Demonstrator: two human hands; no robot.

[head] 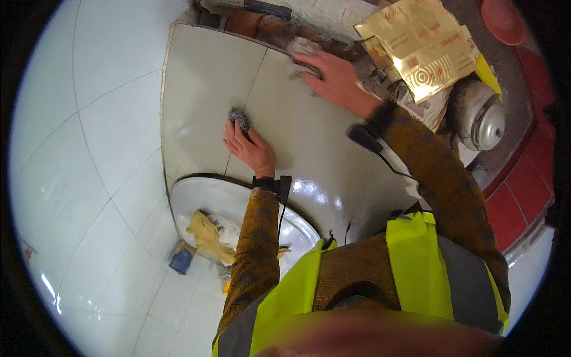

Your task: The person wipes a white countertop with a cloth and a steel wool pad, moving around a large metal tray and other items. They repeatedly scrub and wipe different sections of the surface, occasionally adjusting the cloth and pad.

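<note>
My left hand [250, 147] presses a grey steel wool scrubber [239, 117] against a glossy pale tiled surface [209, 71], close to the dark seam between two tiles. Fingers cover part of the scrubber. Farther up and to the right, my right hand [334, 80] grips a crumpled whitish rag [304, 46] at the surface's far edge. Much of that rag is hidden under the fingers. Both wrists wear dark bands with small devices and thin cables.
A round metal basin [192, 189] near my left forearm holds a tan cloth [207, 232]. At the right lie a flattened gold carton [424, 44] bearing writing and a sooty metal pot [473, 116]. A red bowl [503, 21] sits beyond. White tiled wall [111, 134] borders the left.
</note>
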